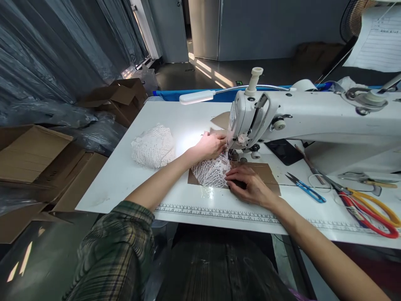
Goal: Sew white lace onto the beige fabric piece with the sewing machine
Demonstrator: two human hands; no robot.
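A white lace piece (212, 172) lies on brown card (266, 172) under the needle area of a white sewing machine (313, 117). My left hand (210, 145) rests on the lace just left of the presser foot, fingers pinching the fabric edge. My right hand (249, 184) presses flat on the lace and card in front of the needle. A heap of white lace (153, 146) sits to the left on the white table (125, 175).
Blue thread snips (305, 189) and red and yellow scissors (372, 211) lie to the right. A lamp (197, 97) shines on the work. A printed ruler (216, 213) runs along the front edge. Cardboard boxes (34, 154) stand on the left floor.
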